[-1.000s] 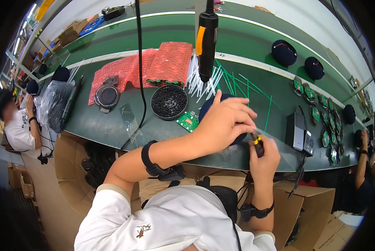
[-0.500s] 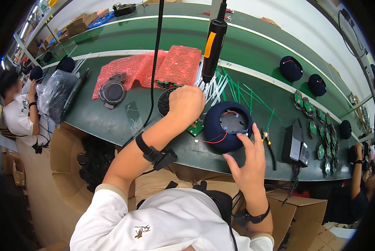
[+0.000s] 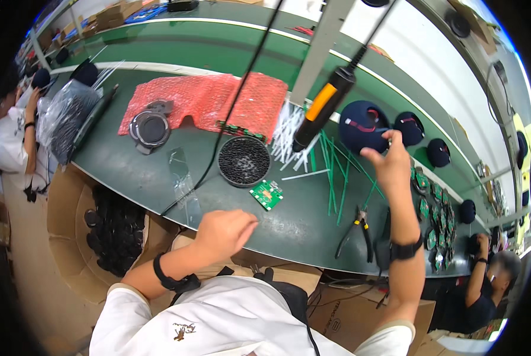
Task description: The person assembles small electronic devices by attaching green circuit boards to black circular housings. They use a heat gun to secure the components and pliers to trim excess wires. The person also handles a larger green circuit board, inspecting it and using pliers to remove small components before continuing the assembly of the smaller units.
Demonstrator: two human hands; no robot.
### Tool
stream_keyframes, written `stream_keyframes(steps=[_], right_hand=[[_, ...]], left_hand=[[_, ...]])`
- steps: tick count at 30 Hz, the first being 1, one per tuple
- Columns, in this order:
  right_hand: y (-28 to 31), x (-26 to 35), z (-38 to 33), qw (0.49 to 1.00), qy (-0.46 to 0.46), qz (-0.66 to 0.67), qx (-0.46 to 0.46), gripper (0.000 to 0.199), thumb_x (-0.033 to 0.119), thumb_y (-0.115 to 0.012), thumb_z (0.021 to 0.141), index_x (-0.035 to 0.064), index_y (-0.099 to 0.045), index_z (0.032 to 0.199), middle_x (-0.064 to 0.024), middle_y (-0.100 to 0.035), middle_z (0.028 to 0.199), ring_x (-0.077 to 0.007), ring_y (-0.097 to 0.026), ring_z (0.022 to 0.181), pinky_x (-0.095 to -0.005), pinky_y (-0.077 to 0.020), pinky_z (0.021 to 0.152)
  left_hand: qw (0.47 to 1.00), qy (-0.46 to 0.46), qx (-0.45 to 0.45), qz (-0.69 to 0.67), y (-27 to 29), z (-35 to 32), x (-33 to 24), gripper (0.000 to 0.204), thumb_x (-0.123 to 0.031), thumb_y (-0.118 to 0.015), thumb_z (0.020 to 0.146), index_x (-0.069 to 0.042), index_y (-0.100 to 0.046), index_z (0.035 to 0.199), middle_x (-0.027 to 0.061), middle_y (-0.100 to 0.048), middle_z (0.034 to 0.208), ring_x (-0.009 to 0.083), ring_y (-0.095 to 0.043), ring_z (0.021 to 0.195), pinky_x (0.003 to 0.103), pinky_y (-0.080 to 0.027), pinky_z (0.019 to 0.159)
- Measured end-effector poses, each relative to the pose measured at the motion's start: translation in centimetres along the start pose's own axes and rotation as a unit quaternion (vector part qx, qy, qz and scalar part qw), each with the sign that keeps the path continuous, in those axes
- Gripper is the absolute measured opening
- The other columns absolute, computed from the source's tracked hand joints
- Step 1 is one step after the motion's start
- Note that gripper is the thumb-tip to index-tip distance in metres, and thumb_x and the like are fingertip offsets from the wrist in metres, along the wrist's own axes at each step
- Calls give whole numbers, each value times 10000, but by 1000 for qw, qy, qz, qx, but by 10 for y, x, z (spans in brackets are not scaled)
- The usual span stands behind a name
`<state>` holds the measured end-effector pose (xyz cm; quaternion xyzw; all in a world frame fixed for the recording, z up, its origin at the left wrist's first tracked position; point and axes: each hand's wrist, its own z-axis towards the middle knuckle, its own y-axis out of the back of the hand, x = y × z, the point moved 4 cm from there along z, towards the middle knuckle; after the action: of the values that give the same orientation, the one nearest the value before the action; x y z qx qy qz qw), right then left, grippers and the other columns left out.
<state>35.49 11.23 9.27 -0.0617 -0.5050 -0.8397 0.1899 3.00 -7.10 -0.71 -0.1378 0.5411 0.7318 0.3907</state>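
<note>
My right hand [image 3: 391, 166] is raised over the far side of the green bench, fingers apart. Its fingertips are at the lower right edge of a dark blue round housing [image 3: 360, 121] with a red wire, which sits on the green strip behind. My left hand [image 3: 224, 230] hovers near the bench's front edge with its fingers loosely curled and nothing visible in it. A small green circuit board [image 3: 266, 194] lies just beyond it, next to a round black dish of small dark parts [image 3: 243, 160]. An orange and black powered screwdriver [image 3: 321, 111] hangs between both hands.
Black-handled cutters [image 3: 357, 228] lie near the front right. Green and white strips [image 3: 330, 166] are strewn mid-bench. Red bubble wrap [image 3: 206, 105] and a black round part [image 3: 151, 127] lie left. A carton of black parts [image 3: 111, 225] stands below. Other people work at far left [image 3: 10, 133] and lower right [image 3: 485, 285].
The blue housing went from in front of me up to the far strip with my right hand. My left hand let go and dropped back to the front edge.
</note>
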Motion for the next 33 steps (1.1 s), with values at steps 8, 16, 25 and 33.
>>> stream_keyframes(steps=[8, 16, 25, 33], right_hand=[[-133, -85, 164, 994, -91, -67, 6, 607, 314, -824, 834, 21, -521, 1272, -285, -714, 1141, -454, -688, 1088, -502, -540, 910], [-162, -55, 171, 1000, -6, -17, 14, 461, 302, -779, 826, 81, -618, 1198, -164, -697, 1183, -378, -690, 1066, -475, -555, 927], [-184, -3, 176, 996, -47, 7, -70, 679, 324, -935, 692, 106, -567, 1219, -148, -644, 1227, -403, -696, 1054, -514, -575, 859], [-184, 27, 161, 997, -76, 13, 27, 641, 194, -801, 833, 145, -507, 1401, -263, -489, 1466, -475, -626, 1190, -519, -539, 1000]], left_hand=[[992, -82, -56, 76, -11, -7, 4, 126, -191, -747, 864, -118, -646, 840, 41, -591, 717, 260, -638, 618, 390, -514, 583], [992, -89, -63, 65, -10, -5, 3, 137, -175, -741, 849, -111, -622, 829, 49, -578, 703, 269, -637, 600, 400, -509, 561], [992, -71, -59, 89, -12, 0, -5, 79, -112, -763, 802, -113, -689, 829, 47, -605, 686, 267, -627, 578, 389, -489, 544], [992, -71, -67, 82, -11, 1, -8, 89, -78, -777, 778, -104, -701, 817, 41, -593, 648, 252, -577, 527, 375, -447, 520]])
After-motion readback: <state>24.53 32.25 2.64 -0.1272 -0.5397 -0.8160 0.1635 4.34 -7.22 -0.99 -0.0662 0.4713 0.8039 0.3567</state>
